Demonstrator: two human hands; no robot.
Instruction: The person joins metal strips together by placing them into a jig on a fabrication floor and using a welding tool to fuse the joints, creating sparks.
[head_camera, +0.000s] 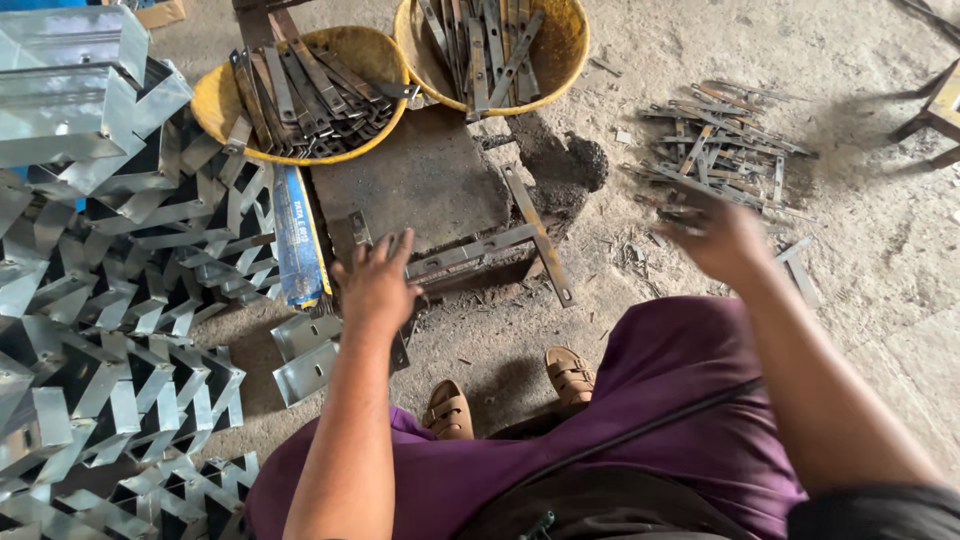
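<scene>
— Which way does the strip under my left hand run?

— The flat metal strip (470, 250) lies on the front edge of the dark block (415, 180), its long axis going left to right and rising a little toward the right. A second strip (540, 238) crosses its right end, pointing from the block down toward my sandals (510, 392).

— And my left hand (375, 283)?

— Spread flat, fingers wide, holding nothing, fingertips at the strip's left end, with bent shiny brackets (305, 355) just below it.

— The right hand (725, 238)?

— Blurred, so I cannot tell whether it holds anything. It hovers at the near edge of the loose strip pile (720, 140) on the floor.

— Farther out?

— Two yellow basins (300, 95) of strips behind the block, stacked folded sheet metal (110, 300) on my left.
</scene>
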